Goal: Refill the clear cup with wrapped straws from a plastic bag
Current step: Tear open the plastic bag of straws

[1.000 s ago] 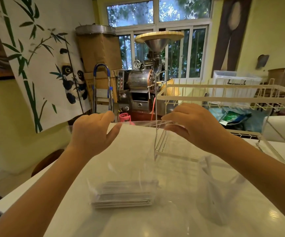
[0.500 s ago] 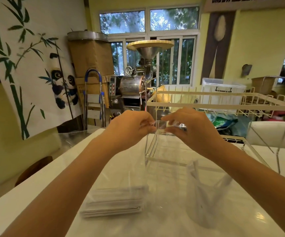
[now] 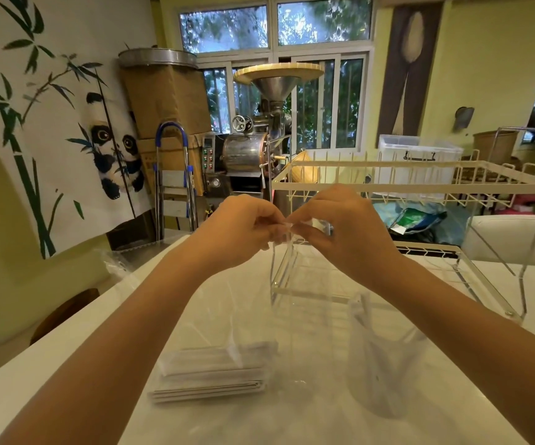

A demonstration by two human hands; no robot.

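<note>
A clear plastic bag (image 3: 243,316) hangs upright above the white table, its top edge pinched between my left hand (image 3: 243,228) and my right hand (image 3: 340,226), which meet fingertip to fingertip. A flat bundle of wrapped straws (image 3: 211,377) lies in the bag's bottom, resting on the table. To the right stands the clear cup (image 3: 385,358) with a few wrapped straws leaning inside it.
A clear acrylic stand (image 3: 292,284) sits just behind the bag. A white wire dish rack (image 3: 420,187) spans the back right of the white table (image 3: 292,422). A loose plastic sheet (image 3: 118,264) lies at the table's far left corner. A coffee roaster (image 3: 253,152) stands beyond.
My left hand moved right along the bag's top edge until it met my right hand. The view shifted slightly, and the bag's mouth is now gathered at one point.
</note>
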